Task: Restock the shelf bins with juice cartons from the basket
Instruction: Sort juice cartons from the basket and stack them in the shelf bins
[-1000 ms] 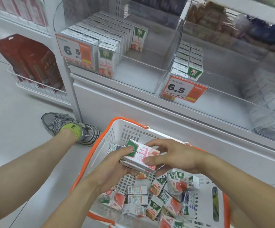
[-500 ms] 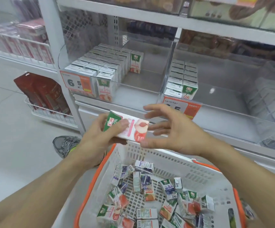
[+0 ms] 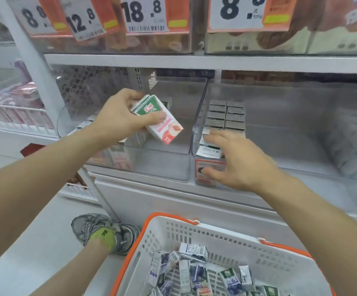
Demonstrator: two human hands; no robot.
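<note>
The juice cartons [image 3: 158,120] in hand — a small stack, the top one peach-printed with a green band — sit tilted over the open top of the left clear bin [image 3: 164,165], their lower corner dipping toward its bare right-hand floor. The left hand [image 3: 120,118] grips them, thumb across the printed face and fingers curled behind; how many cartons are in the stack is hard to tell, perhaps two or three. The right hand [image 3: 237,161] holds nothing, fingers spread and loose, hovering in front of the neighbouring bin [image 3: 280,146] and its orange price tag [image 3: 207,167], just below the rows of cartons [image 3: 224,116] already stacked there. To place this load well, the stack probably wants turning upright first, green band on top, so it matches the standing cartons half hidden behind the left forearm. Then lower it into the free space on the right side of the left bin and slide it back against the existing row — setting it down rather than dropping it, since a loosely held stack could fan apart. The free hand could steady the bin's front wall or square up the row. Below, the white basket [image 3: 216,233] with its orange rim holds many more cartons [image 3: 194,272] lying jumbled, so a good share of the restocking looks to remain.
</note>
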